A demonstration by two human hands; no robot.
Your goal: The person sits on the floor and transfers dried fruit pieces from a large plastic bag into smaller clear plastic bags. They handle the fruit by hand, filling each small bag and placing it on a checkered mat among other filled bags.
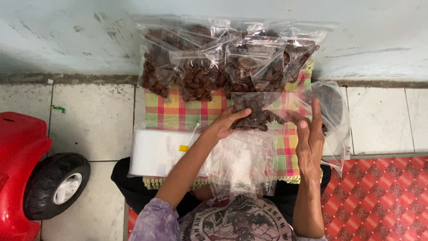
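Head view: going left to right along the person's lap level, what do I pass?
Red toy car → stack of empty clear bags → left hand → bag of brown pieces → right hand → red checked mat.

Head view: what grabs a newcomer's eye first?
The row of clear bags of dark brown pieces leaning against the pale wall at top centre. Just below, the left hand and right hand hold another filled bag over a bright checked cloth. A red toy car sits far left.
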